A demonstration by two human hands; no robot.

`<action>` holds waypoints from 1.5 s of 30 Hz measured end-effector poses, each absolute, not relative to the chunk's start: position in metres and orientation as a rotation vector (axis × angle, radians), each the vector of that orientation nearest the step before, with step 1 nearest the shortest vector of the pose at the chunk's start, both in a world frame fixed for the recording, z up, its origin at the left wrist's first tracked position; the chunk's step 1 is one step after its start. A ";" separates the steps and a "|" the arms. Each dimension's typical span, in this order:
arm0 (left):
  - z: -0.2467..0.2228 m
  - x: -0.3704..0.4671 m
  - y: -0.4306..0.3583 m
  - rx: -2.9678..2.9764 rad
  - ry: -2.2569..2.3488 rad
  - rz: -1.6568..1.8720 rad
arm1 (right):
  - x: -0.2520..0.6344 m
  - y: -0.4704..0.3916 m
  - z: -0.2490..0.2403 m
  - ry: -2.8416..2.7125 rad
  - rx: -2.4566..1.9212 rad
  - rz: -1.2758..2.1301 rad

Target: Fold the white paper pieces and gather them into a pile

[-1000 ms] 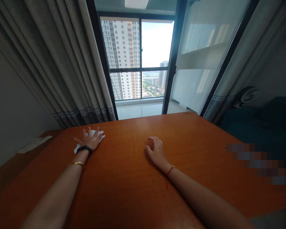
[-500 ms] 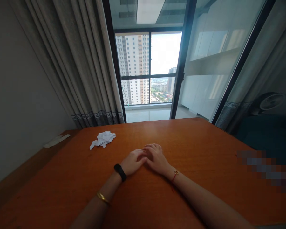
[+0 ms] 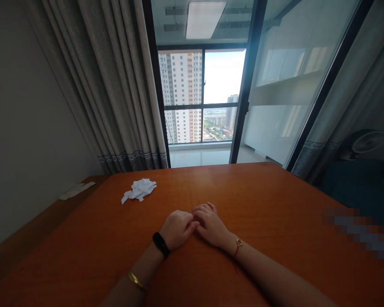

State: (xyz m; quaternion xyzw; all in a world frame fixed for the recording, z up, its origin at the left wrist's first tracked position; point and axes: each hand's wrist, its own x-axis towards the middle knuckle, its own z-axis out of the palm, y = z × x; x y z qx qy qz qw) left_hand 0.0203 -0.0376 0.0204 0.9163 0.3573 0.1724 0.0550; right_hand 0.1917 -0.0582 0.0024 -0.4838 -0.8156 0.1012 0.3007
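My left hand [image 3: 176,228] rests on the wooden table [image 3: 269,213], with a black wristband [image 3: 161,244] and a gold bangle [image 3: 136,281] on that arm. Its fingers are loosely bent, the thumb stands off from them, and the fingertips are partly hidden at my right hand [image 3: 210,224]. That hand lies on the table with relaxed fingers touching the left ones; a red cord bracelet [image 3: 238,244] is round its wrist. Neither hand shows anything held. A pile of folded white paper pieces [image 3: 142,189] lies beyond my left hand, apart from it.
A flat pale strip [image 3: 77,190] lies on the ledge at the left wall. Grey curtains [image 3: 115,85] hang behind the table's far edge, beside a sliding glass door [image 3: 248,85]. A fan [image 3: 368,141] stands at the right. A blurred-out patch [image 3: 361,232] covers the table's right side.
Both hands sit slightly lower in the picture and remain together. The whole scene has shifted down a little as the camera tilted up. The paper pile stays put on the table.
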 end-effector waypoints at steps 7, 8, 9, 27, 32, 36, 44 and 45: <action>0.024 0.015 -0.035 2.785 1.133 0.536 | 0.204 -0.054 0.016 -2.300 -1.378 0.169; 0.024 0.015 -0.035 2.783 1.122 0.538 | 0.207 -0.054 0.016 -2.318 -1.402 0.166; 0.024 0.016 -0.035 2.781 1.104 0.537 | 0.209 -0.053 0.015 -2.331 -1.421 0.163; 0.011 0.021 -0.036 2.684 1.019 0.562 | 0.215 -0.062 0.000 -2.272 -1.378 0.240; 0.012 0.021 -0.038 2.688 1.013 0.560 | 0.216 -0.062 -0.001 -2.269 -1.378 0.247; 0.012 0.021 -0.039 2.700 1.013 0.567 | 0.216 -0.061 -0.002 -2.260 -1.357 0.271; 0.012 0.020 -0.040 2.572 1.000 0.573 | 0.215 -0.065 0.003 -2.262 -1.370 0.281; 0.013 0.020 -0.040 2.544 1.006 0.575 | 0.215 -0.066 0.004 -2.263 -1.372 0.281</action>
